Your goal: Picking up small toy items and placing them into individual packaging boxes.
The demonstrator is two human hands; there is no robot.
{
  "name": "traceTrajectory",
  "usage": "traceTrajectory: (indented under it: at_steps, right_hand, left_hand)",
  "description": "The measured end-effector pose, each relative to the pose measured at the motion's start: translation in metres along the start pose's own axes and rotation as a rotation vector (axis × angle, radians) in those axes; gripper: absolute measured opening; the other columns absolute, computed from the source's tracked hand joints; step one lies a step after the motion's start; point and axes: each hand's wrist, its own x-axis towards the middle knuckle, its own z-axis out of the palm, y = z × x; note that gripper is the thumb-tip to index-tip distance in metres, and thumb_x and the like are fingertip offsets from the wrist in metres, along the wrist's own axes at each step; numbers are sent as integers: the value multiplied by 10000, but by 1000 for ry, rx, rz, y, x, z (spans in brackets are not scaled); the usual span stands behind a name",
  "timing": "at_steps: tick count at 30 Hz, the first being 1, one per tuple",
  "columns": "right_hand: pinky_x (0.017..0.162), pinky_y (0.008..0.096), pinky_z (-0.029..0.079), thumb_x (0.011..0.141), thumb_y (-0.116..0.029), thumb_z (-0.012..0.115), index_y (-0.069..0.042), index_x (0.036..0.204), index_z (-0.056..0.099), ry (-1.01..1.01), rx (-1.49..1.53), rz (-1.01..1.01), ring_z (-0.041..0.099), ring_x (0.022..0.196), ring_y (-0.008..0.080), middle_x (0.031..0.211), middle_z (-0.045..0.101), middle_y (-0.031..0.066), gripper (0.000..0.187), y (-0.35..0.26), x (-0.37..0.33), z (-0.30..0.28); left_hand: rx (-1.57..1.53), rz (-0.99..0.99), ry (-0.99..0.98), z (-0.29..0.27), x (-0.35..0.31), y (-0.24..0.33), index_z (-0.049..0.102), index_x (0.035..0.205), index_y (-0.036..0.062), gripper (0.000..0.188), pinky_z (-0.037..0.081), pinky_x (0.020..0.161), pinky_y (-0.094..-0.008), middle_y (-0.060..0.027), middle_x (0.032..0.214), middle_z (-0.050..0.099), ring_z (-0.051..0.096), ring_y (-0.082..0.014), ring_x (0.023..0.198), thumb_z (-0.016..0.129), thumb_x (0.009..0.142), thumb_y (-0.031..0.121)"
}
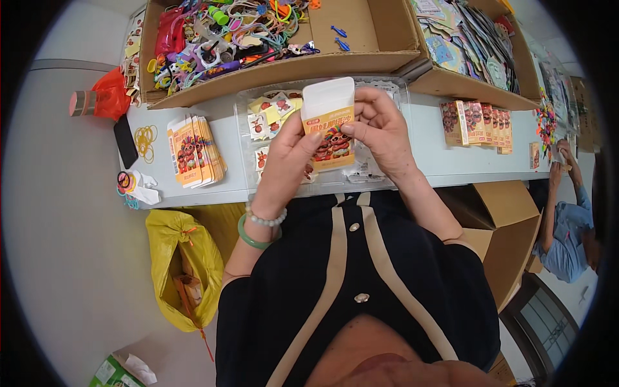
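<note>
Between my two hands is a small orange printed carton (333,145), its white top flap standing up. My left hand (290,151) grips its left side with the thumb on the front. On the other side my right hand (380,132) pinches the upper right edge, thumb on the front panel. Beneath them lies a clear plastic tray (242,116) with small printed cards (274,109) on its left and white-and-grey packets (371,169) on its right. Flattened orange cartons (196,151) are stacked left of the tray. Filled-out orange cartons (474,122) stand in a row to the right.
A cardboard box (361,63) of small toys and another box (451,77) of flat cards line the far side. A phone (125,142) and rubber bands (145,143) lie at left. A yellow sack (161,258) hangs below. Another person (564,226) works at far right.
</note>
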Motion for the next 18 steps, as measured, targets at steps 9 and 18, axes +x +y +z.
traceTrajectory:
  at_steps: [9,18]
  right_hand:
    - [806,247,469,816,10,640,10,1053,594,-3,-145,-74,571,884,112,951,601,22,241,2,2,-4]
    - [739,234,459,810,-39,649,23,908,638,-101,-453,2,564,820,95,859,623,24,117,-12,4,-12]
  left_hand:
    - [218,380,177,0,-2,-13,389,1319,-33,462,480,830,-273,-113,1123,592,580,-145,972,542,884,-9]
    - [75,113,-92,-17,6,2,484,1165,13,304,429,862,-235,-44,1060,521,517,-87,978,537,868,-26]
